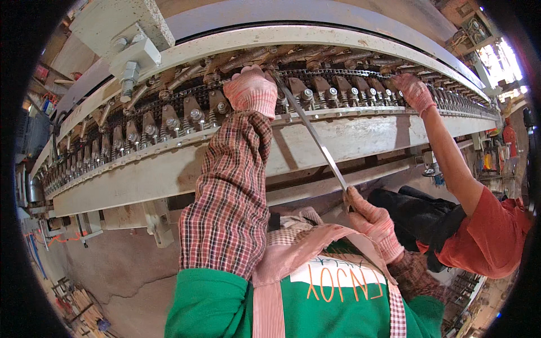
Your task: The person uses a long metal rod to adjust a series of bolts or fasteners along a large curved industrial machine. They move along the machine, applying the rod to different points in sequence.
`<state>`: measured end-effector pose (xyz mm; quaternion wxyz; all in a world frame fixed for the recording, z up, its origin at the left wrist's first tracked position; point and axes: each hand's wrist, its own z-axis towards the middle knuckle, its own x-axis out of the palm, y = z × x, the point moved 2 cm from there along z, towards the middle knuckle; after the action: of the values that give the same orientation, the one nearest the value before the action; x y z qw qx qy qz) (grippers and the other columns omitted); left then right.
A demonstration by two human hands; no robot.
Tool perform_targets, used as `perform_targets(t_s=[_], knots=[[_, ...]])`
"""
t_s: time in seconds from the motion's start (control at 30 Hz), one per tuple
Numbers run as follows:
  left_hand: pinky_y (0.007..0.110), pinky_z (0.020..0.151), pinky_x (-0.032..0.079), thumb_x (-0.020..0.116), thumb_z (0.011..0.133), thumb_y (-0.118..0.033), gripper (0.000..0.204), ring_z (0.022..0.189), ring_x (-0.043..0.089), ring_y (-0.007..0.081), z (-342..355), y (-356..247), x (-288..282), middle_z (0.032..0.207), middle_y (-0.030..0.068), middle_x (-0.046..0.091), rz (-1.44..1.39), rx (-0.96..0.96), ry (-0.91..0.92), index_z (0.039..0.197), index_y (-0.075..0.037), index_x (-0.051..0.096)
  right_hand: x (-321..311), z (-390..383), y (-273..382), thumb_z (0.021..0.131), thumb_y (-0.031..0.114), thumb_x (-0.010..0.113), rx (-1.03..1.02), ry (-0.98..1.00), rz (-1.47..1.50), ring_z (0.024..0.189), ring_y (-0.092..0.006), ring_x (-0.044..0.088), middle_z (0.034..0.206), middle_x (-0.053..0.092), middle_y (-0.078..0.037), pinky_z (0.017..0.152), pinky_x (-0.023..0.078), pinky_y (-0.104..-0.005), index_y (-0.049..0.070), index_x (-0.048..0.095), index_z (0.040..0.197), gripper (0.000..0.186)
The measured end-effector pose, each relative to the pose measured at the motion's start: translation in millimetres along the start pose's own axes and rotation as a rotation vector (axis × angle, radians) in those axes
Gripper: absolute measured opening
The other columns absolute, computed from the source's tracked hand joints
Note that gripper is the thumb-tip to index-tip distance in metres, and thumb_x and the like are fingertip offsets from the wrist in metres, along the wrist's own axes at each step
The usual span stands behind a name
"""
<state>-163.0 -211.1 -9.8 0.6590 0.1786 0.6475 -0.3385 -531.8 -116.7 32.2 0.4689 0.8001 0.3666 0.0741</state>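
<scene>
My right hand (376, 224), in a pinkish work glove, is closed round the lower end of a long flat metal bar (316, 138). The bar slants up and left into the machine, its far end by the chain (349, 72). Close to that end, my gloved left hand (252, 91) reaches in at the chain with curled fingers; what they grip is hidden. Below the chain runs a row of metal brackets (322, 89) with bolts and springs. Above it sit several coil springs (243, 58).
At the right, a co-worker in a red shirt (487, 234) reaches a gloved hand (414, 93) to the same row. A pale steel beam (349, 135) crosses in front of me. A thick bolt (129, 79) hangs from a bracket at upper left. Wood pieces (87, 310) lie at lower left.
</scene>
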Motion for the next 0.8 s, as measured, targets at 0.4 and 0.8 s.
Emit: perform_targets(t_s=[0.4, 0.8], knots=[[0.045, 0.089, 0.056, 0.055, 0.091, -0.052, 0.047, 0.102, 0.071, 0.0333, 1, 4, -7, 0.111, 0.0136, 0.074, -0.132, -0.098, 0.155, 0.11, -0.014, 0.076, 49, 6, -34, 0.095, -0.002, 0.064, 0.088, -0.087, 0.415, 0.113, -0.0059, 0.056, 0.141, 0.057, 0.0, 0.091, 0.043, -0.0185, 0.008, 0.046, 0.152, 0.061], [0.05, 0.086, 0.053, 0.051, 0.096, -0.049, 0.043, 0.102, 0.069, 0.0314, -3, 3, 3, 0.111, 0.0093, 0.071, 0.011, -0.021, 0.038, 0.109, -0.015, 0.074, 32, -11, -55, 0.095, 0.002, 0.062, -0.125, 0.018, 0.222, 0.136, -0.0125, 0.048, 0.152, 0.051, -0.01, 0.109, 0.037, -0.0242, 0.004, 0.044, 0.152, 0.06]])
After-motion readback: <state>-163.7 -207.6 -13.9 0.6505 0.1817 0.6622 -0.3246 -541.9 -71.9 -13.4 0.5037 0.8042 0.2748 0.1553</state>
